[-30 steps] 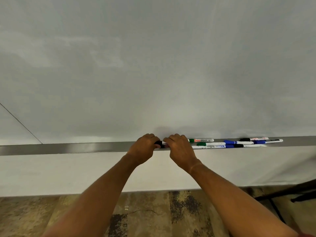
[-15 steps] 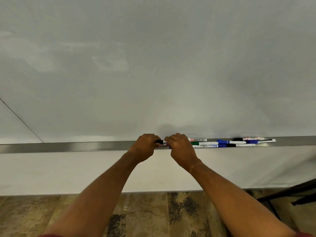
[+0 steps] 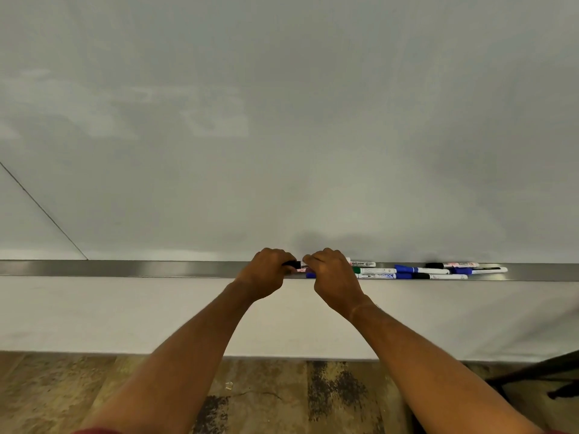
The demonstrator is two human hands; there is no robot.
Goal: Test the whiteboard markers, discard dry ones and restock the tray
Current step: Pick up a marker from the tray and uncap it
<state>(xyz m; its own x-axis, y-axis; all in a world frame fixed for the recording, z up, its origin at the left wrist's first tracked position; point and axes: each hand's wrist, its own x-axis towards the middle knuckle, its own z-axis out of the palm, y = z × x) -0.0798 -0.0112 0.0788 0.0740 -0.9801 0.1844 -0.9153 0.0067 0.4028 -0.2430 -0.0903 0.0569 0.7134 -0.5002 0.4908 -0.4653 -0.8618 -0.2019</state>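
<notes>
Both hands grip one marker (image 3: pixel 297 264) just above the tray: the left hand (image 3: pixel 264 274) curls round its black cap, the right hand (image 3: pixel 335 278) curls round the barrel, most of which is hidden.

Whiteboard (image 3: pixel 282 120): a sudden cap release could drive the tip across it and leave a stray mark.

Tray (image 3: pixel 141 268): a dropped cap may bounce off the narrow ledge to the floor (image 3: pixel 266 396).

Other markers (image 3: pixel 416 271) lie just right of the right hand; a jerked pull could knock them off, mixing tested with untested.

Worn wood floor (image 3: pixel 94 389), pale wall (image 3: pixel 125 314).
</notes>
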